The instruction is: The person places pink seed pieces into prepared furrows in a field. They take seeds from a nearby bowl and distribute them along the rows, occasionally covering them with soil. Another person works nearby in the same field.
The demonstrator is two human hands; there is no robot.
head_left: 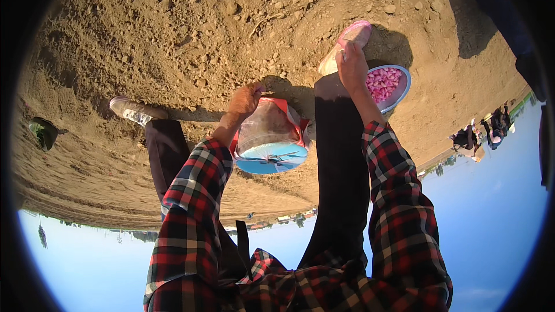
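Note:
My left hand [246, 98] is above the dry soil, its fingers curled, beside a bag with red edges [269, 126] and a blue printed part. Whether those fingers hold anything is too small to tell. In front of my shoe [345, 50] is my right hand [352, 64], with fingers bent together; their tips are unclear. Just right of that wrist stands a pale blue-rimmed bowl [408, 89] holding many pink-coated cloves or seeds [383, 83]. The bag lies on the ground between my legs, and my forearm partly covers its left side.
Clods and small stones cover the brown soil [195, 43]. My other shoe [138, 110] is at the left. A dark green object [43, 133] lies farther left. A person's dark-clothed leg [498, 8] shows at the upper right edge; several people [481, 136] are farther off.

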